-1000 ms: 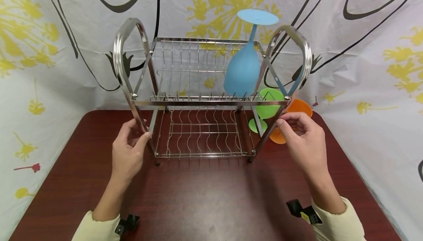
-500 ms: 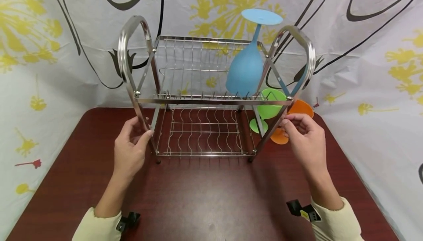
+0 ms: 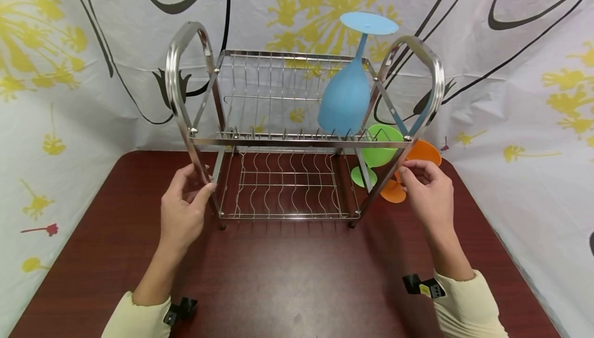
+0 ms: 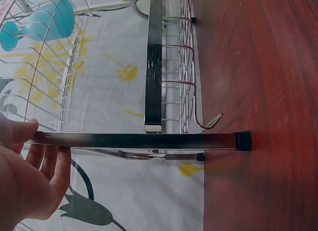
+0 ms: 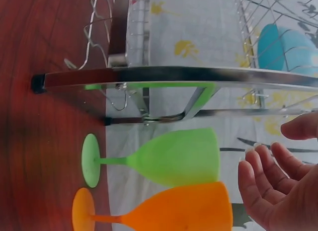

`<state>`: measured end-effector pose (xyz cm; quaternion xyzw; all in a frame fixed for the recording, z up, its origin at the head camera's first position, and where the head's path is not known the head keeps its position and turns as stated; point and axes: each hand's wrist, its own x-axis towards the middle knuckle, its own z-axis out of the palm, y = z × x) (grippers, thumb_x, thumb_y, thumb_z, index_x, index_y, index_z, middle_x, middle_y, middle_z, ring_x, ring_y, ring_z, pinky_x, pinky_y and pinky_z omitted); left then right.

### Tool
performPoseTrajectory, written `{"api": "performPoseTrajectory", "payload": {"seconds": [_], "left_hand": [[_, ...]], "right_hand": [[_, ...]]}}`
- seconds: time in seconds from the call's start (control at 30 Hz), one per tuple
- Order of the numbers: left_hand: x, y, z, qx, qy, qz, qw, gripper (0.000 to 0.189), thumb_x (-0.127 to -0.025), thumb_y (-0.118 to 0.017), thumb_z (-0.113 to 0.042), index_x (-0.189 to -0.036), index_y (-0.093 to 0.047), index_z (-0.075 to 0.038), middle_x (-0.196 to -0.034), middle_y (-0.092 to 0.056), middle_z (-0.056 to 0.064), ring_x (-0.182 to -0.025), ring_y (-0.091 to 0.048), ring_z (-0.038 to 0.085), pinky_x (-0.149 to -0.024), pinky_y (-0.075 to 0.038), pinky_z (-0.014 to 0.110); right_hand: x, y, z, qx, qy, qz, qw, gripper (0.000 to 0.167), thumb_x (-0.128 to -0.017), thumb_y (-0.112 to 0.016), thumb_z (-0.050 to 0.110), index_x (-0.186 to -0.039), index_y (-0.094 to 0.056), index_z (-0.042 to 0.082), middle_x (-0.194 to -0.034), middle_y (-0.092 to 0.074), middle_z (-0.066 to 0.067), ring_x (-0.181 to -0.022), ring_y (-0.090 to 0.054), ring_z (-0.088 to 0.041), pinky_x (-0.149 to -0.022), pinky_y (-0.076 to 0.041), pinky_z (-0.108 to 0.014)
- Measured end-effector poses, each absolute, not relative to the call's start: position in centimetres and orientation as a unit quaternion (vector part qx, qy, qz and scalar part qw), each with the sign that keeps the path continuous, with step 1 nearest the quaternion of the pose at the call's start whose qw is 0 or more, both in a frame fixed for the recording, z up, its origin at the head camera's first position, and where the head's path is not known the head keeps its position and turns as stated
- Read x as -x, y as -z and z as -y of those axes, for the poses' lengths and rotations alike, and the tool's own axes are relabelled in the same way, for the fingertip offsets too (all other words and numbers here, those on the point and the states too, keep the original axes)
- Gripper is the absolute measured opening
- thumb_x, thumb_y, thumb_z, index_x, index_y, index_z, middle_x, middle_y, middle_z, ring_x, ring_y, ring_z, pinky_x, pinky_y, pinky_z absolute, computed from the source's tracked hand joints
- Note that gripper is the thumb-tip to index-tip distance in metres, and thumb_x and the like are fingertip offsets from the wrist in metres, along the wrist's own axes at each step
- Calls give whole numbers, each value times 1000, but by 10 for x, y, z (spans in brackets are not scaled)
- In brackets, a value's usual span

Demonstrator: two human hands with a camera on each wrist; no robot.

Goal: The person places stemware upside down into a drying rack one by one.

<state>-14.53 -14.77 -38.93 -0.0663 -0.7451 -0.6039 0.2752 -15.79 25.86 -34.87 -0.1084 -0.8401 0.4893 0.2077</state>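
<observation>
A two-tier metal dish rack (image 3: 297, 143) stands on the table. My left hand (image 3: 183, 201) grips its front left leg between thumb and fingers, as the left wrist view shows with the thumb (image 4: 25, 130) over the bar. Beside the front right leg is my right hand (image 3: 429, 188), its loosely bent fingers (image 5: 258, 186) apart from the bar in the right wrist view and holding nothing. A blue plastic goblet (image 3: 345, 98) is upside down on the upper tier at the right, foot upward.
Right of the rack, a green goblet (image 5: 174, 156) and an orange goblet (image 5: 184, 211) stand upright on the dark red wooden table (image 3: 287, 276). Behind the table hangs a white cloth (image 3: 510, 70) with yellow and black floral patterns. The lower tier (image 3: 287, 178) has wavy wires.
The right hand has come off the rack's right leg and shifted slightly outward. The left hand keeps its grip, and the view has shifted slightly.
</observation>
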Motion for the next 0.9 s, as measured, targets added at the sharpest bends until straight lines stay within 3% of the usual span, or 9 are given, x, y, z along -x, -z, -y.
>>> {"api": "performPoseTrajectory", "payload": {"seconds": [0.37,0.63,0.9], "left_hand": [[145,389,147,67,603,745,277,31,-86,-67,8,-116,-60,5,-96,-62,16,-87,-63,7,-77,-55,16],[146,389,148,73,606,741,279,32,-85,-67,9,-116,-60,7,-95,-62,9,-87,-63,7,-77,-55,16],[145,391,148,67,603,746,274,33,-86,-68,7,-118,-60,3,-99,-63,12,-86,-63,6,-76,-55,15]], "right_hand": [[168,361,-273,151,-476,842,207,33,-92,-64,32,-116,-66,8,-95,-66,3,-71,-64,-1,-62,-54,-13],[173,368,-282,170,-463,840,226,34,-91,-66,31,-117,-65,8,-100,-65,0,-72,-62,3,-60,-51,-10],[174,374,-288,196,-420,851,248,38,-90,-65,33,-120,-64,10,-101,-65,0,-79,-57,1,-67,-45,-11]]}}
